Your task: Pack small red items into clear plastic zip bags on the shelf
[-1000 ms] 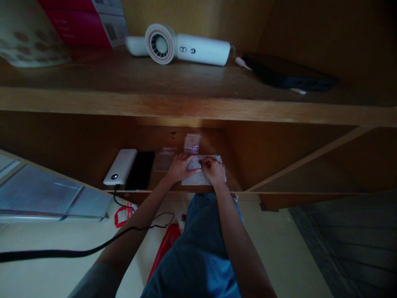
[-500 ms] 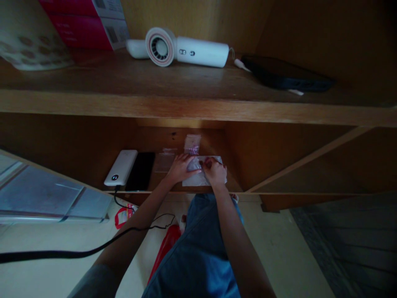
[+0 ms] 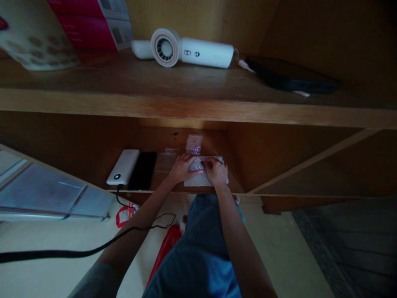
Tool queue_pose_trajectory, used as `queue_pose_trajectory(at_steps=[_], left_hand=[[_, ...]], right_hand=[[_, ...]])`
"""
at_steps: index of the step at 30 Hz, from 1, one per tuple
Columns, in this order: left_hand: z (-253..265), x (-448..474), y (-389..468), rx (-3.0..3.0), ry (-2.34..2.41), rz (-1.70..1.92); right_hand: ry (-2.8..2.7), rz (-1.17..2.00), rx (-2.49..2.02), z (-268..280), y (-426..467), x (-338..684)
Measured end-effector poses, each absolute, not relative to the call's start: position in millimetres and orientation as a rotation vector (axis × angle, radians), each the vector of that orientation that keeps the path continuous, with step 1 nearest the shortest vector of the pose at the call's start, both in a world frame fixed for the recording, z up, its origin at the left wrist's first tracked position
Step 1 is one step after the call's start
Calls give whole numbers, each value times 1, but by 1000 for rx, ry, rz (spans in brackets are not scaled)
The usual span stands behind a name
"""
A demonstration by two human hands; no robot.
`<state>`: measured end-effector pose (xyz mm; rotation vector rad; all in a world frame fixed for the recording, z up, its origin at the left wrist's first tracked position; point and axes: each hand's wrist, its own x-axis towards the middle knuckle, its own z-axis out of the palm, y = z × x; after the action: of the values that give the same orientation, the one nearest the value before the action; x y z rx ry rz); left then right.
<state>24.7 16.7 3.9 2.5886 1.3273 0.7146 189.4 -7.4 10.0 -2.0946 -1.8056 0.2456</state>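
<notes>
My left hand [image 3: 182,167] lies with fingers and thumb spread at the left part of a white sheet [image 3: 196,181] on the lower shelf. Between thumb and fingers is a crumpled piece of clear plastic [image 3: 194,164], resting on the sheet. On the right side of the sheet, my right hand [image 3: 218,171] is closed in a pinch, fingertips close to the plastic. Something small and dark shows at those fingertips, too small to name. Just behind the sheet is a little clear bag [image 3: 194,142] with purple bits inside. A flat clear bag [image 3: 165,162] lies left of my left hand.
Left on this shelf are a white power bank [image 3: 123,167] with a black cable [image 3: 93,251] and a black phone-like slab [image 3: 142,170]. The upper shelf [image 3: 192,108] overhangs, bearing a white handheld fan [image 3: 204,52], a dark phone [image 3: 293,74], pink boxes [image 3: 88,31] and a cup [image 3: 43,45].
The camera view has shifted slightly, so the shelf items sit a little further right. Both hands keep nearly the same places on the sheet; the right fingertips have shifted very slightly.
</notes>
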Motion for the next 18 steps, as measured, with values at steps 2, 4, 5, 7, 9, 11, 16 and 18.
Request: queue_pose_trajectory(at_steps=[2,4,5,7,9,11,16,18], left_hand=[[4,25,17,2589,1328,709],[3,25,17,2585,1331,706],[3,25,17,2580,1331,706],[3,25,17,2568,1329,708],[3,25,18,2559,1323,713],[3,25,18,2559,1316,719],[3,24,17,2576,1332,733],[3,25,16,2573,1340,730]], right_hand=[[-1799,245,-2101,10,-7,190],[-1784,244,-2113,11,-6,190],[-1774,248,-2127,11,-6,190],[-1755,263,-2158,12,-5,189],[-1745,272,-2170,13,-5,189],[-1730,267,-2156,15,-6,189],[-1579,215,-2196,14,-6,200],[-1545,215,-2244,13,-5,205]])
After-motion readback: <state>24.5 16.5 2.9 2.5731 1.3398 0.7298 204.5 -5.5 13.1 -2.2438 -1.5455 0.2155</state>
